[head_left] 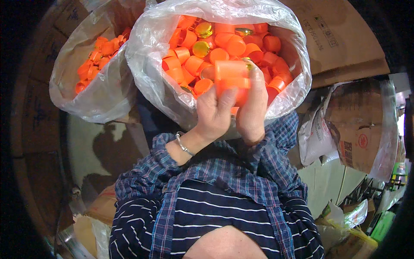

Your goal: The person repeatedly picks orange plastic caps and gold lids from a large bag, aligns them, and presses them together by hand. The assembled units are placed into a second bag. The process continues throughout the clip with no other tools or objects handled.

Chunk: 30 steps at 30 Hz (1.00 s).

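Observation:
Both my hands are raised in front of a large plastic-lined bag. My left hand (215, 108), a silver bangle at its wrist, has its fingers and thumb closed on the near end of an orange plastic cap (233, 71). It looks like two orange sections end to end, slightly blurred. Along its right side my right hand (253, 103) is closed round the same piece. A bit of shiny gold shows by the right fingertips; I cannot tell whether that hand holds it. Behind the hands lie many orange caps (219, 55) and several gold discs (201, 48).
The clear plastic bag (151, 64) opens wide around the caps. A second plastic bag (64, 77) with smaller orange parts (97, 58) stands to its left. Cardboard (353, 47) rises at the far right, with a cardboard box (358, 125) and a white sack (317, 138) nearer.

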Motion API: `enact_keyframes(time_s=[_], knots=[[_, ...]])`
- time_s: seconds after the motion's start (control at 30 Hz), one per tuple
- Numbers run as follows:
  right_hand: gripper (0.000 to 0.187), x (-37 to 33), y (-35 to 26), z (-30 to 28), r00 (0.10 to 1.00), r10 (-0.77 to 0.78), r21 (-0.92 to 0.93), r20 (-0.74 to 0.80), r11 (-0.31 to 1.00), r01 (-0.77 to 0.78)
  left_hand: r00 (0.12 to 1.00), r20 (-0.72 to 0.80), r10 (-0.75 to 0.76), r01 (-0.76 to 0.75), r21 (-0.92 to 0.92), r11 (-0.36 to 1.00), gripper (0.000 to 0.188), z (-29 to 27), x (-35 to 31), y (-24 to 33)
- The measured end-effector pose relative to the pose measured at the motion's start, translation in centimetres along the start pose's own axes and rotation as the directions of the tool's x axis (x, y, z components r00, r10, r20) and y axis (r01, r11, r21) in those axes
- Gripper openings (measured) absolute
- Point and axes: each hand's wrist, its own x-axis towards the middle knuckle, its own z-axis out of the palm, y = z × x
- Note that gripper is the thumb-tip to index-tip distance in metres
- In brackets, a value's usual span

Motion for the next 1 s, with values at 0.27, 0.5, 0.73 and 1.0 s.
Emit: enact_keyframes(time_s=[0.27, 0.5, 0.73, 1.0], knots=[[0.058, 1.3, -1.7, -0.1, 0.778, -0.493, -0.431, 0.39, 0.649, 0.627, 0.831, 0.015, -0.556, 0.52, -0.374, 0.768, 0.053, -2.4, 1.1, -1.1], [0.056, 1.4, -1.6, 1.7, 0.547, -0.62, -0.46, 0.562, 0.316, 0.83, 0.664, 0.362, -0.654, 0.602, -0.777, 0.181, 0.049, -4.7, 1.4, -1.4], [0.065, 1.1, -1.7, 3.4, 0.418, -0.533, -0.29, 0.736, 0.311, 0.905, 0.641, 0.381, -0.666, 0.661, -0.715, 0.226, 0.051, -10.5, 0.9, -1.9], [0.048, 12.7, 1.6, -3.7, 0.673, 0.293, -0.734, 0.679, 0.304, 0.607, 0.86, -0.51, -0.008, 0.376, 0.623, 0.686, 0.05, -25.3, 13.4, 4.7]])
